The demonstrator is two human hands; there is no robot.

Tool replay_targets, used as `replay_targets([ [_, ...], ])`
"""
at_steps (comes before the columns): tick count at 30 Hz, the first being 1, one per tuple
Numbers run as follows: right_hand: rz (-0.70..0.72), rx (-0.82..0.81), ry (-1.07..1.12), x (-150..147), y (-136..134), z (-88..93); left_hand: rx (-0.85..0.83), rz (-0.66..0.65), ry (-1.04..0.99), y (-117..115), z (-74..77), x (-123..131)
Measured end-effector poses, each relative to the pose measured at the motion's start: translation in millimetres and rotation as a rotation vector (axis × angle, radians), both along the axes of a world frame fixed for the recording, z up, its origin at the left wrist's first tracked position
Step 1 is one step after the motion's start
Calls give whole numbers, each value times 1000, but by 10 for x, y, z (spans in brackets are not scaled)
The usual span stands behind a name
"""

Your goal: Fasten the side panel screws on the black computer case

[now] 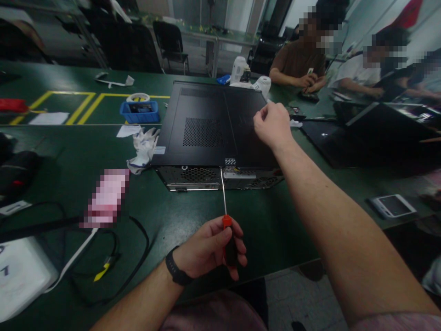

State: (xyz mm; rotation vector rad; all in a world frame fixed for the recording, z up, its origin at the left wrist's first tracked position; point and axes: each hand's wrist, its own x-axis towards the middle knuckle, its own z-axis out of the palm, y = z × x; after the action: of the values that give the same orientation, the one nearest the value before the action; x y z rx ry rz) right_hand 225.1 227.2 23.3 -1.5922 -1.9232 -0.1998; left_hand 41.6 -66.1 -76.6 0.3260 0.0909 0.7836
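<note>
A black computer case [203,103] lies flat on the green table, its rear panel [200,177] turned towards me. My left hand [215,246] is closed round the red and black handle of a screwdriver [224,195]. The long metal shaft points away from me, and its tip meets the top edge of the rear panel near the middle. Over the right part of the case's top, my right hand [274,124] is held with curled fingers pressed together. Whatever may be between those fingertips is too small or hidden to make out.
White work gloves [143,149] and a blue bin [139,111] sit left of the case. A cable [146,243] loops at front left beside a white box [22,276]. To the right are a black panel [330,142] and a small device [392,205]. Co-workers sit at far right.
</note>
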Motion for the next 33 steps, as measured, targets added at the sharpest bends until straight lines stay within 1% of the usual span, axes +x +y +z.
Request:
replay_targets([
  [5,-11,-9,4,4,13,-14,-72,-51,-22,26,93,-53],
  [8,-20,0,4,-3,-2,-11,-64,-53,-14,17,110,-65],
  [18,-16,17,16,-27,-59,26,35,8,31,-1,-45,-14],
  [22,-9,3,39,-27,-73,31,25,-15,7,13,-15,-36],
  [25,-11,-5,43,-32,-89,36,5,-51,30,17,29,-60],
  [27,-17,-12,42,-38,-98,40,17,-53,39,16,37,-64],
  [33,-19,-18,30,-46,-103,46,81,-23,-4,14,-52,-36],
])
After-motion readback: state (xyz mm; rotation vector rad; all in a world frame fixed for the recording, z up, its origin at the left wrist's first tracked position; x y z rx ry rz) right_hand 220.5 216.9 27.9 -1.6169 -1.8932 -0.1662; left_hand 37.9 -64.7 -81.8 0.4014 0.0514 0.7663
